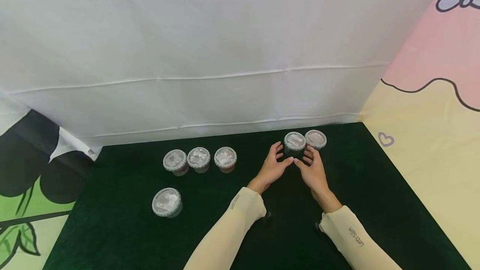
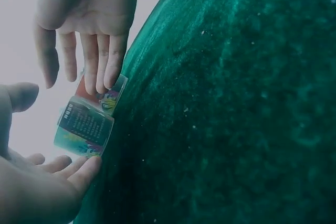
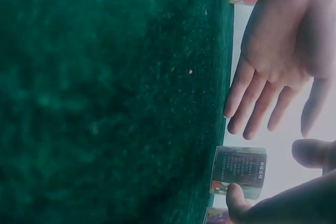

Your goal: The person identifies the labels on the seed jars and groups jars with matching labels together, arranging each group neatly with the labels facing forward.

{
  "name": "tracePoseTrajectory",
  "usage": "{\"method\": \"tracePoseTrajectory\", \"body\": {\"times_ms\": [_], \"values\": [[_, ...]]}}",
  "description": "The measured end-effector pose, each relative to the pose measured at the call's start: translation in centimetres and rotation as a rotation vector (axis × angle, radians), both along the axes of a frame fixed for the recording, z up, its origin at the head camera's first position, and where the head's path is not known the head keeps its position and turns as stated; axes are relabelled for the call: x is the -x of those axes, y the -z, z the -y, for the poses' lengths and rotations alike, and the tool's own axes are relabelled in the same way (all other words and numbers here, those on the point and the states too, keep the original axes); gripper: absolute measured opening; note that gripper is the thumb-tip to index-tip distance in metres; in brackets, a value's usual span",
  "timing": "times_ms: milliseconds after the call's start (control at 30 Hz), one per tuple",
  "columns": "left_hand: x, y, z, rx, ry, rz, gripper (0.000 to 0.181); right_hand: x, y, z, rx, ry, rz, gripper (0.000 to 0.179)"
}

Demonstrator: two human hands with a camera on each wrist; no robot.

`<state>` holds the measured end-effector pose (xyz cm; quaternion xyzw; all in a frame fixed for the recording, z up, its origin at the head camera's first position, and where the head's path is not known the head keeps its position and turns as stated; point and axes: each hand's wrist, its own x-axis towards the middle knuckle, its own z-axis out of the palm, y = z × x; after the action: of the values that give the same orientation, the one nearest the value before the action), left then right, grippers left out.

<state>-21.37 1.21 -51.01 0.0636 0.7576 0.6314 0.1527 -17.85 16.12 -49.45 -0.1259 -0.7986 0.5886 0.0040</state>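
Note:
A round lidded plastic tub (image 1: 295, 140) stands upright near the table's far edge, between my two hands. My left hand (image 1: 272, 168) is at its left side with fingers spread and slightly bent. On the right, my right hand (image 1: 315, 174) has relaxed fingers beside the tub, and the two thumbs nearly meet in front of it. The left wrist view shows the tub's dark printed label (image 2: 84, 124), with neither hand wrapped round it. Whether fingertips touch the tub I cannot tell. A second lidded tub (image 1: 316, 138) with reddish contents stands close by on the right, partly behind my right fingers.
Three similar tubs stand in a row to the left: a left one (image 1: 175, 160), a middle one (image 1: 198, 158) and a right one (image 1: 225, 157). Nearer the front is a single tub (image 1: 166, 201). Dark green cloth (image 1: 123, 224) covers the table, and a white curtain (image 1: 225, 53) hangs behind.

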Motion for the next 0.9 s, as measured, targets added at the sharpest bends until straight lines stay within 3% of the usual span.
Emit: {"method": "tracePoseTrajectory", "body": {"times_ms": [567,733,900], "values": [[1.8,0.2,-1.4,-0.014,-0.001,0.034,0.068,1.0,0.5,0.4,0.019,0.012,0.012,0.070],[1.7,0.1,-1.7,-0.022,-0.019,0.039,0.064,1.1,0.6,0.4,0.025,0.031,-0.005,0.071],[1.0,0.2,-1.7,0.002,-0.059,-0.041,0.058,1.3,0.8,0.6,0.030,0.051,-0.049,0.069]]}}
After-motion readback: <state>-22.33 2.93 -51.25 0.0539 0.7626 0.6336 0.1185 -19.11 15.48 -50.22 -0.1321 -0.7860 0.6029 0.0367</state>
